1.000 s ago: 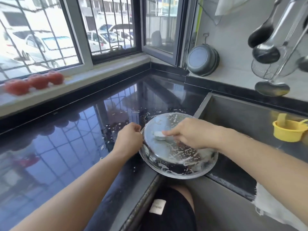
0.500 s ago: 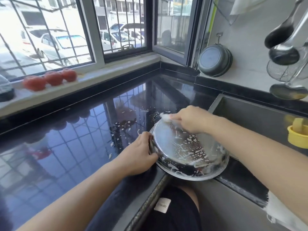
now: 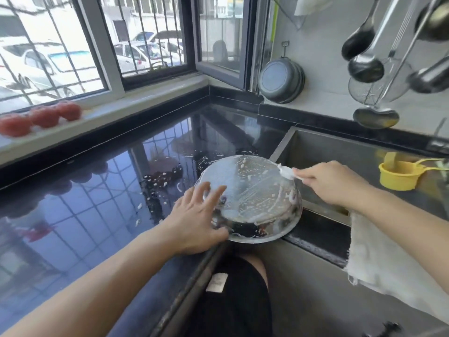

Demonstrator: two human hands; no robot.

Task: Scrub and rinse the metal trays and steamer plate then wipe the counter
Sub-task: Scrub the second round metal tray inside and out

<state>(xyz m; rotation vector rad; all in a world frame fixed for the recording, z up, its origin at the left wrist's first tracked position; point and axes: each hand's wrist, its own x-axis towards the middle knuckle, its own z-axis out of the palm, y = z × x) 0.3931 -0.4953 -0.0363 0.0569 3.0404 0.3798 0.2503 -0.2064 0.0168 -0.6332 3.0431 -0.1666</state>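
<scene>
Tray: round, shiny metal tray [image 3: 252,190], streaked with white suds, tilted on the counter's corner at the sink's edge.
Left hand: left hand [image 3: 196,215] has its fingers spread wide against the tray's left rim.
Right hand: right hand [image 3: 332,183] pinches a small white scrubber [image 3: 286,171] at the tray's far right rim.
Counter: glossy black counter [image 3: 97,203], flecked with foam.
Sink: matte steel sink [image 3: 340,154] holding a yellow plastic cup [image 3: 398,175].
Sill: 3 red tomatoes [image 3: 41,117].

tray [image 3: 252,190] on counter [image 3: 97,203] corner, sink [image 3: 340,152] right
</scene>
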